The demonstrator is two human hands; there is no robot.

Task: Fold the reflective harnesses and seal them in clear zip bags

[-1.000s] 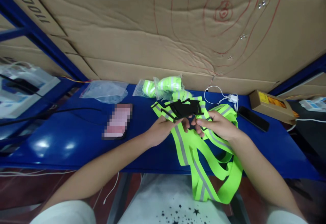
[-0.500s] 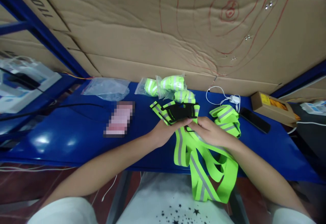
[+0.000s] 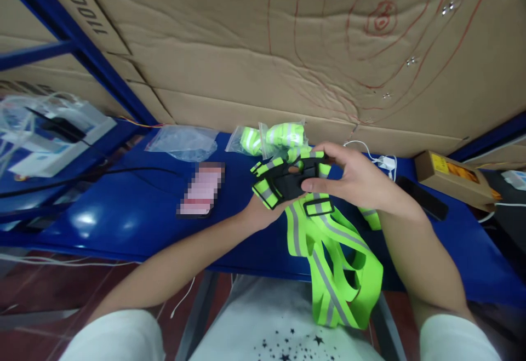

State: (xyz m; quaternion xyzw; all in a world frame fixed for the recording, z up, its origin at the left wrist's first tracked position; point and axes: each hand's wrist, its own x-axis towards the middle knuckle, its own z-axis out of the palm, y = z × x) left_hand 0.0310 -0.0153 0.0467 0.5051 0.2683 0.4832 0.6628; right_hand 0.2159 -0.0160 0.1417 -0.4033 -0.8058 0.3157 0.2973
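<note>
A neon-green reflective strap with a grey stripe hangs in loops over the table's front edge. Its upper end, with black buckles and a black slider, is gathered between my hands. My left hand is closed around this bundle from below, its fingers mostly hidden behind the strap. My right hand grips the bundle from the right, thumb on the black buckle and fingers over the far side. Another green strap piece lies partly hidden behind my right forearm.
On the blue table, plastic-bagged green straps and a clear plastic bag lie along the back. A phone is at left, a black phone-like object and an open cardboard box at right. Cables and white devices occupy the far left.
My right hand has risen and shifted its hold to the top of the buckles, thumb now on the front. The black slider has come into view below. The view has shifted slightly.
</note>
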